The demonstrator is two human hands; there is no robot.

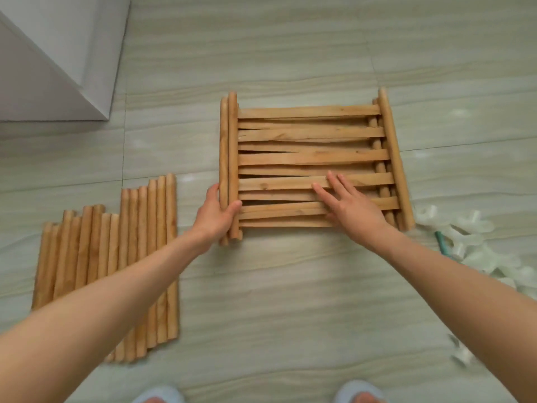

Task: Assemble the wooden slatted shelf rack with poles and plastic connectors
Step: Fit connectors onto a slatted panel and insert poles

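A stack of wooden slatted panels is laid flat on the tiled floor, in the middle of the view. Each panel is made of flat slats fixed across round side rails, and the slats of the lower panels are seen through the gaps of the top one.

The near end of the left side rails is gripped by the left hand: the thumb is curled over the top of the rails and the fingers are wrapped round the outer side. The right hand is laid on the slats near the front right part of the stack, with the fingers straight and a little spread, and nothing is held in it.

To the left of the stack, a row of loose wooden poles is laid side by side on the floor, partly covered by the left forearm. To the right, near the stack's corner, a heap of whitish plastic connectors is seen, with a green object beside it. Two light slippers are visible at the bottom edge.
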